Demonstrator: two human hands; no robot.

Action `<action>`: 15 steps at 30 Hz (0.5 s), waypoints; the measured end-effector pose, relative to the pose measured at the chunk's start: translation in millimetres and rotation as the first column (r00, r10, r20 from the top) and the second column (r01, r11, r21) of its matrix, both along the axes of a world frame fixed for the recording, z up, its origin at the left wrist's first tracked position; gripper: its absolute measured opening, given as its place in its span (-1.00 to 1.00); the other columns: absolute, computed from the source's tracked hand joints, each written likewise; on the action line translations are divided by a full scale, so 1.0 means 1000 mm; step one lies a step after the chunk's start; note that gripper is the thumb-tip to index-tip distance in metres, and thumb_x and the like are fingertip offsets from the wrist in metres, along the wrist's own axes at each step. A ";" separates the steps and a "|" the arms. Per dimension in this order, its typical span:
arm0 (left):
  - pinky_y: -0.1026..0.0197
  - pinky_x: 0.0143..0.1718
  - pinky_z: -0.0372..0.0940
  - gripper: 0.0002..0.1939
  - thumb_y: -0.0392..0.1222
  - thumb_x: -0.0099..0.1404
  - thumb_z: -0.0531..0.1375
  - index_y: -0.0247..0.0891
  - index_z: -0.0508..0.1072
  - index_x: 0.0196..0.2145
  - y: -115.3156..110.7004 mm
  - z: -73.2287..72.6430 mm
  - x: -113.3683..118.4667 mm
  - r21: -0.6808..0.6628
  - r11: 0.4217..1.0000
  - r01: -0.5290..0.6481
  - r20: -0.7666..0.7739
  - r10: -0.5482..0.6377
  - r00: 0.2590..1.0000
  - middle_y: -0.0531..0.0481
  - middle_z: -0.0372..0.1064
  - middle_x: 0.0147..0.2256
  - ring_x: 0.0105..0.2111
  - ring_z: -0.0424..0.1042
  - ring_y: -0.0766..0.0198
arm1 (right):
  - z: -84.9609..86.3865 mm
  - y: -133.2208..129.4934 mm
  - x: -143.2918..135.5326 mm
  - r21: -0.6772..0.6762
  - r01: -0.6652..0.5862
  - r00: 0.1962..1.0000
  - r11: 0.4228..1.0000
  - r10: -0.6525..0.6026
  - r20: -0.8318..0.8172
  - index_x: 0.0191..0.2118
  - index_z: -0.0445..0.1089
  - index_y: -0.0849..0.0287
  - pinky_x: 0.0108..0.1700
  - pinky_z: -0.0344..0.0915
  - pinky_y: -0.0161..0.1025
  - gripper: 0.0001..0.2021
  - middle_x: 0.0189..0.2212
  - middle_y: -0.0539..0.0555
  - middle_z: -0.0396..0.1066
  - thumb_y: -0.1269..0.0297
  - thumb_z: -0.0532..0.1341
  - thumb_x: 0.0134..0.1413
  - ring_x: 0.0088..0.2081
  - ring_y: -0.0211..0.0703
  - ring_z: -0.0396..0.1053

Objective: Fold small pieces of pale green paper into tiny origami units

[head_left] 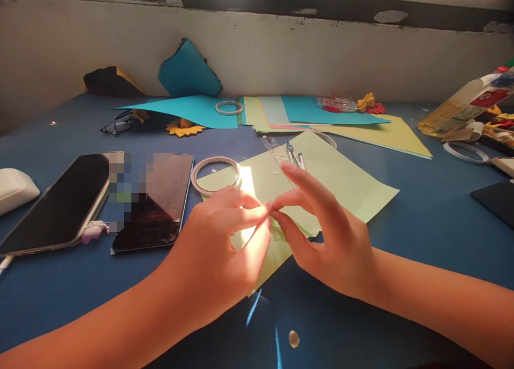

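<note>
My left hand (225,235) is closed in a pinch, thumb against fingers. The fingertips of my right hand (333,230) meet it, thumb and a bent finger pinching while the forefinger stretches up. Between and just under the fingertips shows a small folded piece of light green paper (278,232), mostly hidden by the fingers. Below both hands lie light green paper sheets (353,187). On them rest a clear ruler (275,150) and a compass (295,156). A roll of tape (195,177) lies just beyond my left hand.
Two phones (60,203) (160,208) lie at left, near a white case (16,189). Blue sheets (193,109), another tape roll (229,108) and a yellow paper flower (184,128) sit at the back. A bottle (461,104) leans at right. A coin-like disc (294,339) lies in front.
</note>
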State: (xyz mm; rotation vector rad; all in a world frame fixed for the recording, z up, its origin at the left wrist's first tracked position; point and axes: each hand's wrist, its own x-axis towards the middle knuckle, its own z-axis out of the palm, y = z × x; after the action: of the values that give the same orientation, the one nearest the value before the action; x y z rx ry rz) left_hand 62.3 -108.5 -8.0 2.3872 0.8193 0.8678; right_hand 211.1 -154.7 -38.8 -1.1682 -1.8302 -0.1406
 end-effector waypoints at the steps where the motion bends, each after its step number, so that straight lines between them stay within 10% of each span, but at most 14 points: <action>1: 0.26 -0.52 0.28 -0.80 -0.37 0.12 0.09 -0.31 0.53 -0.48 0.000 0.001 0.000 -0.016 1.000 -0.004 0.006 0.005 1.000 -0.10 0.44 -0.42 -0.45 0.39 0.26 | 0.000 0.000 0.000 -0.002 -0.001 1.000 1.000 0.001 -0.007 0.21 -0.10 -0.07 -0.26 0.43 -0.18 -0.35 -0.29 -0.03 0.45 0.56 0.07 0.05 -0.32 -0.16 0.43; 9: 0.28 -0.59 0.25 -0.81 -0.19 0.16 0.11 -0.21 0.53 -0.46 0.004 0.007 0.000 -0.345 0.931 -0.121 -0.101 0.091 0.991 0.02 0.43 -0.56 -0.45 0.44 0.18 | 0.002 0.001 0.004 -0.027 -0.032 0.997 0.999 0.030 -0.075 0.18 -0.02 -0.06 -0.14 0.40 -0.20 -0.36 -0.28 -0.03 0.45 0.58 0.10 0.01 -0.28 -0.21 0.43; 15: 0.31 -0.65 0.15 -0.83 -0.25 0.11 0.14 -0.21 0.55 -0.45 0.003 0.004 0.001 -0.166 0.977 -0.132 -0.117 0.113 0.987 0.03 0.45 -0.54 -0.57 0.36 0.29 | 0.006 0.000 0.002 -0.081 -0.024 0.987 0.996 0.011 -0.158 0.15 0.04 -0.02 -0.23 0.41 -0.16 -0.44 -0.44 -0.03 0.39 0.55 0.06 0.02 -0.39 -0.19 0.38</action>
State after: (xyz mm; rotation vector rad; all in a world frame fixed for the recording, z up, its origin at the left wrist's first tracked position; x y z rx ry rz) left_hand 63.8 -105.4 -4.3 2.2647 1.0498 0.6890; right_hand 213.3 -154.8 -32.8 -1.1861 -1.7201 0.0377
